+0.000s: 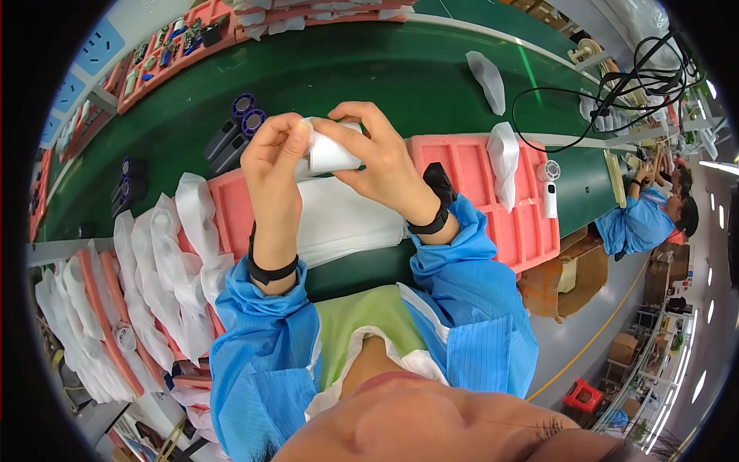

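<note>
In front of me, over the green bench, both hands hold a white cylindrical piece (334, 149); its exact kind cannot be made out. My left hand (275, 154) pinches its left end between thumb and fingers. My right hand (386, 163) is closed round its right side, fingers over the top and thumb below. Under my hands lies a stack of white wrapping sheets (350, 219). To the right, a pink compartment tray (481, 223) carries a white-wrapped item (503, 162) and a small white handheld fan (550, 189).
Dark handheld fans with purple rings (237, 127) lie beyond my left hand. Wrapped items (165, 254) cover pink trays at left. Another wrapped item (486, 81) is at far right, near black cables (643, 85). A cardboard box (566, 277) and a co-worker (635, 219) are at right.
</note>
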A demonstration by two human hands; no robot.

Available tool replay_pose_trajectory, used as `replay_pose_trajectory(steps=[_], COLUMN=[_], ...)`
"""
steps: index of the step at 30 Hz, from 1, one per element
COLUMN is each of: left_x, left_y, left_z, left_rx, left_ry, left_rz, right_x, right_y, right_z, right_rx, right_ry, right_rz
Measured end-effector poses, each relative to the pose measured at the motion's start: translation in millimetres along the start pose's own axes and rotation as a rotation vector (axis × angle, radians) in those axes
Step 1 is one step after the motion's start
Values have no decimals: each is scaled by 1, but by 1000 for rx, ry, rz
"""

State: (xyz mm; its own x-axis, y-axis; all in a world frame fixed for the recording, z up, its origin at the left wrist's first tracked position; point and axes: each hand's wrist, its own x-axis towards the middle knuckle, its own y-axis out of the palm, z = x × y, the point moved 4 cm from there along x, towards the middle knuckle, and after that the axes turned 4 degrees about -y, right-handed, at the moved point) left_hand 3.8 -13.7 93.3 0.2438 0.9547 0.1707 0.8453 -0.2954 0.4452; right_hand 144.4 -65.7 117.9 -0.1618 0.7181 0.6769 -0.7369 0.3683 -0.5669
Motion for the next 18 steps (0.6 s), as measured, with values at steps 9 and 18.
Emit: replay_pose_trajectory(steps=[9,18], left_x=[-23,-27], left_y=[41,52], left_z=[-19,-13], left_rx=[860,902], left_ry=[737,789], left_rz=[-15,120], right_x=[-2,-4], right_y=[-8,-17], right_z=[-6,-26], right_rx=[4,-122], right_ry=[32,36], right_rz=[-98,-174])
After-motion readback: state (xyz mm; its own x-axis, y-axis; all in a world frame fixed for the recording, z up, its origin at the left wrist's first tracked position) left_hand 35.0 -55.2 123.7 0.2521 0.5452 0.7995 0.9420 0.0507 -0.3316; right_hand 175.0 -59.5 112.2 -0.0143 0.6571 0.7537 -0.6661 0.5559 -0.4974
